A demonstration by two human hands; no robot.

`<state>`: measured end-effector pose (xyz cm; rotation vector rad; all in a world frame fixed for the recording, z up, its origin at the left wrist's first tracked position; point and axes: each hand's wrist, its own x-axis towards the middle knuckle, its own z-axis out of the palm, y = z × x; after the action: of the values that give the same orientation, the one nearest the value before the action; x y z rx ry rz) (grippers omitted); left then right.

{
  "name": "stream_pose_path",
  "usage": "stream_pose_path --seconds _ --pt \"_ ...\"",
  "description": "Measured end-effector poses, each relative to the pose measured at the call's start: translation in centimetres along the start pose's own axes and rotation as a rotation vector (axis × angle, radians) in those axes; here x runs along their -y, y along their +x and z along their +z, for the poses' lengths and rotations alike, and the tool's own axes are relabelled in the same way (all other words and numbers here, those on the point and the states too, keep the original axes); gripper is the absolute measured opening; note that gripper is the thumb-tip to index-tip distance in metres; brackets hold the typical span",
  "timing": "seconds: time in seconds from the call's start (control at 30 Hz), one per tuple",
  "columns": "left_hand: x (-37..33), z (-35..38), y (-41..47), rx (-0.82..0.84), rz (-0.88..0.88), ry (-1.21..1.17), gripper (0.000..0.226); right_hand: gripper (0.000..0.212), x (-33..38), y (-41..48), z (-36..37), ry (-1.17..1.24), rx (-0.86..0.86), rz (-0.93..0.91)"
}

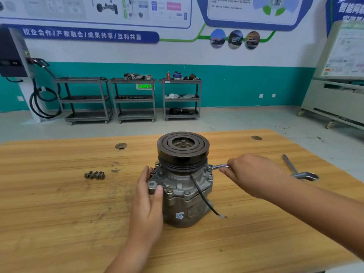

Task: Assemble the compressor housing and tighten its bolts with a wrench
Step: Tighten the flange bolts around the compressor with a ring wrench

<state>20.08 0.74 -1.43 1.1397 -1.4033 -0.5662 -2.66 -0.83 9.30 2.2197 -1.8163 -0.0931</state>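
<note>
Fingers (224,171) of the right hand (254,174) clamp one slim silver wrench (220,166) at the grey metal compressor housing (183,196), upright on the wooden table (59,213); straight fingers of the left hand (146,196) press it. Three loose dark bolts (94,175) lie left.

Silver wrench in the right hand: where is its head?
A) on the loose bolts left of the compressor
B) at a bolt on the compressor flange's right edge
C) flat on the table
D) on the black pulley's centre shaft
B: the right hand grips the silver wrench, whose head meets a flange bolt on the grey metal compressor, on its right side.
</note>
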Motion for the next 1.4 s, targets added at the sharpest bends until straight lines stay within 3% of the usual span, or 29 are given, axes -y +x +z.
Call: stream_pose_path --seconds 0.13,0.3,0.53,0.7,0.9,1.07,1.4 --pt "0.3 0.4 0.7 0.0 0.06 -0.118 0.047 0.041 -1.2 0.9 0.1 0.022 -0.017 -0.056" --pt "1.1 1.0 1.1 -0.063 0.133 -0.235 0.047 0.036 -2.6 1.8 -1.2 0.148 0.16 -0.156" --pt "1.9 1.0 1.0 -0.054 0.068 -0.251 0.052 0.037 0.7 0.8 -0.7 0.116 0.227 -0.053" --pt "1.7 0.8 1.0 -0.06 0.065 -0.171 0.053 0.034 -0.7 -0.6 -0.9 0.649 0.459 0.003" --pt "2.0 0.2 1.3 -0.061 0.037 -0.124 0.053 0.024 -5.1 0.4 -0.8 0.358 0.183 -0.108" --pt "2.4 0.1 1.5 -0.052 0.017 -0.169 0.051 0.021 -6.2 3.1 -0.7 0.191 0.176 -0.333" --pt "2.8 0.0 1.7 -0.008 -0.002 -0.193 0.066 0.018 -5.9 5.4 -0.6 0.326 0.164 -0.397"
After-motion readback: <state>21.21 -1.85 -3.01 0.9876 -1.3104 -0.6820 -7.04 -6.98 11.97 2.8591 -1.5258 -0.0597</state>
